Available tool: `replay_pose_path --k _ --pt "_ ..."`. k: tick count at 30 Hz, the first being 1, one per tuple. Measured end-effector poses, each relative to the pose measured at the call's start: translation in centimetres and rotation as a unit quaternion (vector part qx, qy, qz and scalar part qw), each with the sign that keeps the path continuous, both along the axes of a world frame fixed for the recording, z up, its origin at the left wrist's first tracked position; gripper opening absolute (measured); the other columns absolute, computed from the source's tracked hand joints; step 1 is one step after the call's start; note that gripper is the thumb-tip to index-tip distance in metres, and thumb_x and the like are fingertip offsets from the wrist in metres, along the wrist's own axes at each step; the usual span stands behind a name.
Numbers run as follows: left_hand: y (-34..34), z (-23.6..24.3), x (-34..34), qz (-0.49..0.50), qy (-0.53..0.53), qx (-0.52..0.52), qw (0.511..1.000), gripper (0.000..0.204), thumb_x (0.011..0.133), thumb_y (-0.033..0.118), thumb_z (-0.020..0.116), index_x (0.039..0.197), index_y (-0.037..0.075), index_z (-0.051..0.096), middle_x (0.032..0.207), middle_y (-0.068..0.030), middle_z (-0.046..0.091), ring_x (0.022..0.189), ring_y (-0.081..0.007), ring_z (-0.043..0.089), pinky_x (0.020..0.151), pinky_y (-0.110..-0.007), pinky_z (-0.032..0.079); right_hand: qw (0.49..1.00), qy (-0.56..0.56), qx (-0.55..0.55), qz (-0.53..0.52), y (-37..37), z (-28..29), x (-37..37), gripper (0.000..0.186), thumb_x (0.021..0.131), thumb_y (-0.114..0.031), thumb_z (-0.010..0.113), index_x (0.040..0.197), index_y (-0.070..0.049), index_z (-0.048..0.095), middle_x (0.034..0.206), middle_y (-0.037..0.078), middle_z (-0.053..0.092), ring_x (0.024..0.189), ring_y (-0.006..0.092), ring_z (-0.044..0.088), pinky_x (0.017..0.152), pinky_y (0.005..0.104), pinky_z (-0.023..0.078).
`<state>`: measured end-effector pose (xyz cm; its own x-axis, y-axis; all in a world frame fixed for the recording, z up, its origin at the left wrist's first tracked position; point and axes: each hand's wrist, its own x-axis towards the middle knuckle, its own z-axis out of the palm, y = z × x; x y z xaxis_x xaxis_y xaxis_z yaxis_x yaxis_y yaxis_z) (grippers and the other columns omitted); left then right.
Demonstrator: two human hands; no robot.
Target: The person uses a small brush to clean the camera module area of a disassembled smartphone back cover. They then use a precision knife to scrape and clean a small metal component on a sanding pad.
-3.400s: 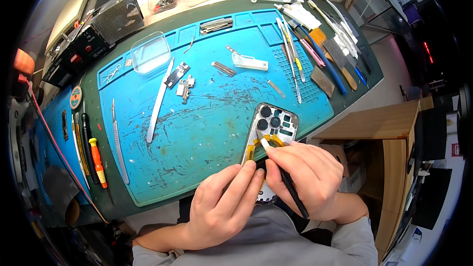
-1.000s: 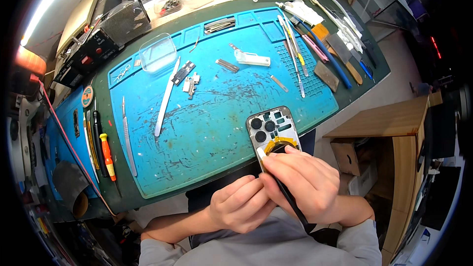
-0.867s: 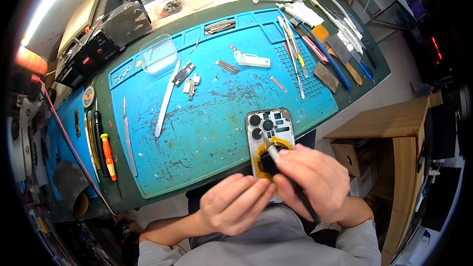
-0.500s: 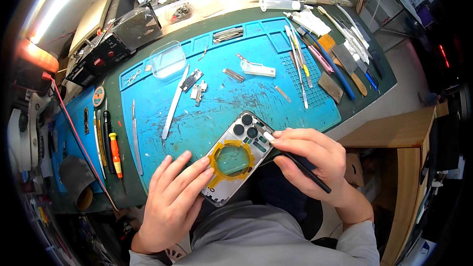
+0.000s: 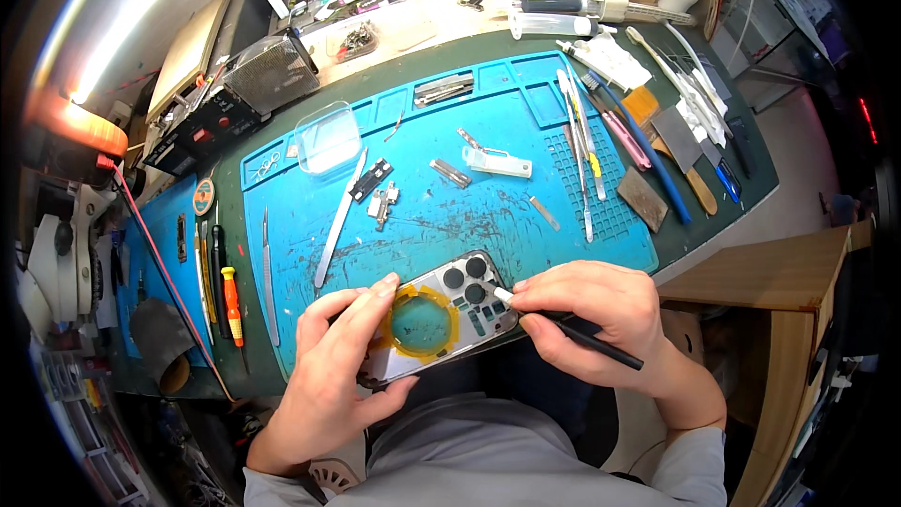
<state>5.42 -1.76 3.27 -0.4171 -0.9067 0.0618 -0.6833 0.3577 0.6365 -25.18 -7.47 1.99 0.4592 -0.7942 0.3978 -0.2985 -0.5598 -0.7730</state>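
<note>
In the head view, two hands work at one phone frame (image 5: 434, 284), which is held at the near edge of one large blue mat (image 5: 450, 225); whether it touches the mat I cannot tell. The left hand (image 5: 328, 366) clasps the frame's left end, its fingers along the far edge and its thumb at the near edge. The right hand (image 5: 605, 314) pinches one black-handled tool (image 5: 601, 345) between thumb and fingers. The tool's white collar points left, and its dark tip is at the lens end of the frame; contact is too small to make out.

The frame carries three black round lenses (image 5: 477, 294) in a cluster at its right end and one yellow ring (image 5: 453, 324) around a single round opening, through which blue-green shows.

On the mat beyond are one clear box (image 5: 328, 141), one long flat metal tool (image 5: 341, 221) slanting near it, and two small metal parts: one dark piece (image 5: 372, 180) and, just beside it, one silver bracket (image 5: 383, 206). Farther right lie one white holder (image 5: 497, 162) and one thin metal strip (image 5: 544, 213).

Left of the mat stand out one orange-and-yellow screwdriver (image 5: 233, 305) and one round spool (image 5: 204, 196). Two syringe-like tubes (image 5: 554, 26) lie at the back.
</note>
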Motion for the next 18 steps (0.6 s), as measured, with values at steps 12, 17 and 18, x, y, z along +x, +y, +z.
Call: replay_pose_path --k 12,17,18 --pt "-0.5 -0.1 0.2 0.014 0.015 0.024 1.000 0.108 0.064 -0.004 0.092 0.163 0.003 0.049 0.159 -0.0092 0.061 0.138 -0.0325 0.052 0.110 -0.038 0.058 0.998 -0.002 0.021 0.053 -1.8 0.1 -0.2 0.024 0.085 -0.002 0.086 0.109 -0.002 0.082 0.097 0.014 0.080 0.086 0.0292 0.080 0.073 0.0359 0.064" --pt "-0.6 0.1 0.1 0.014 0.013 0.037 0.999 0.107 0.064 -0.003 0.093 0.162 0.002 0.049 0.160 -0.0092 0.061 0.138 -0.0327 0.052 0.111 -0.039 0.057 0.999 0.001 -0.015 0.040 -1.6 -0.1 0.1 0.024 0.083 -0.003 0.086 0.107 -0.001 0.081 0.095 0.014 0.080 0.084 0.0292 0.080 0.072 0.0363 0.064" --pt "-0.5 0.0 0.1 0.017 0.014 0.042 0.999 0.108 0.064 -0.003 0.094 0.162 0.002 0.049 0.160 -0.0092 0.061 0.137 -0.0328 0.052 0.111 -0.039 0.057 0.999 0.011 -0.027 0.031 -1.4 0.0 0.3 0.024 0.083 -0.003 0.087 0.106 -0.001 0.081 0.095 0.014 0.080 0.084 0.0291 0.080 0.072 0.0365 0.064"
